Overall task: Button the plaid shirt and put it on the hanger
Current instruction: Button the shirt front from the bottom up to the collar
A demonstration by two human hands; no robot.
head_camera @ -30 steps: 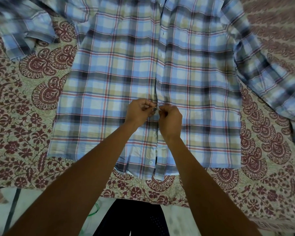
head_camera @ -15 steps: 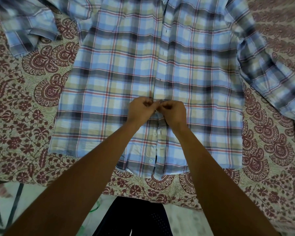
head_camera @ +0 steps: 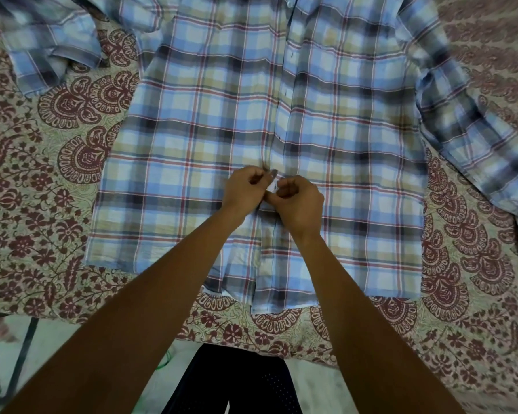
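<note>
A blue, cream and red plaid shirt [head_camera: 192, 138] lies flat, front up, on a patterned bedspread, collar away from me. Its sleeves spread to the upper left [head_camera: 51, 46] and the right [head_camera: 473, 127]. My left hand [head_camera: 245, 189] and my right hand [head_camera: 296, 201] meet at the front placket, low on the shirt. Both pinch the two placket edges together, with a bit of white inner fabric showing between the fingers. The button itself is hidden by my fingers. Below my hands the front hangs slightly apart. No hanger is in view.
The bedspread [head_camera: 42, 204] is cream with maroon floral and paisley print; its near edge runs across the bottom of the view. Below it shows a pale tiled floor [head_camera: 57, 354] and my dark trousers [head_camera: 231, 383].
My hands stay at the same spot on the placket. The fingers have shifted, and the right hand now curls over the edge with white fabric exposed. The view has drifted slightly.
</note>
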